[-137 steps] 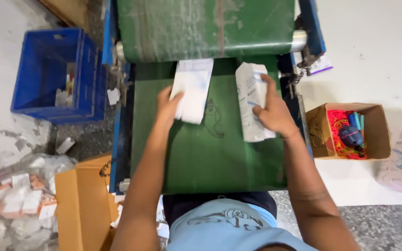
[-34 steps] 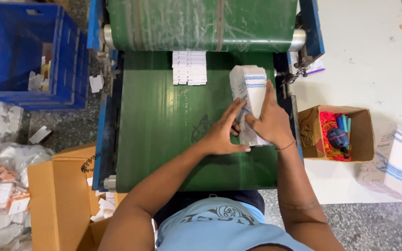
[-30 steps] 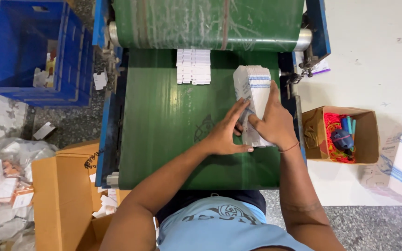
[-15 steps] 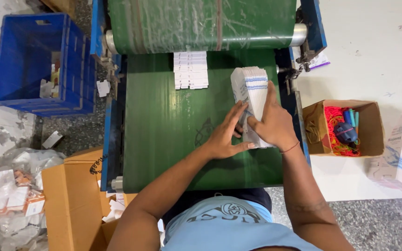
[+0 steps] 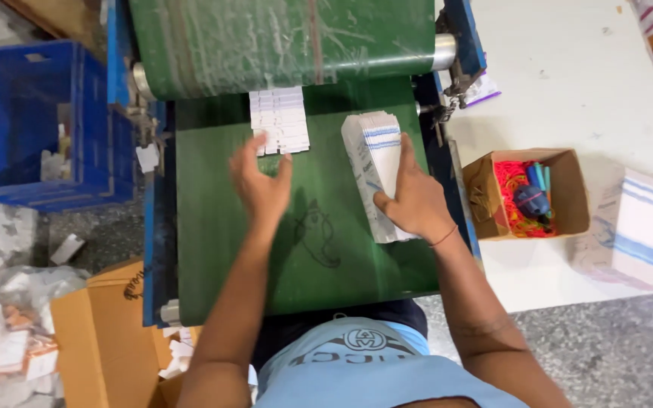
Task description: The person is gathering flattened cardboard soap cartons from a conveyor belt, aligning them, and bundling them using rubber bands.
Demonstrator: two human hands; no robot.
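Blue crate (image 5: 32, 128): sitting at the far left on the floor, holding a few white scraps.
Cardboard carton (image 5: 100, 332): lying open at lower left, beside a heap of white packet scraps (image 5: 1, 355).
Green belt table (image 5: 213, 249): running up the middle toward a plastic-wrapped roller (image 5: 289, 38).
Flat white sheet of packets (image 5: 279, 130): emerging from under the roller, lying flat on the belt, just above the left hand's fingertips.
Left hand (image 5: 260, 185): hovering over the belt with fingers spread apart, gripping nothing; whether the fingertips are touching the sheet's lower edge is unclear.
Stack of white blue-striped packets (image 5: 376, 170): lying on the belt at the right side, well apart from the left hand.
Right hand (image 5: 411, 200): pressing down on the stack's lower half, thumb against its left edge and fingers wrapping over the top, clamping the stack in place.
Small cardboard box (image 5: 561, 219): sitting on the white table to the right, holding red rubber bands and markers.
More striped packets (image 5: 648, 227): lying at the far right edge.
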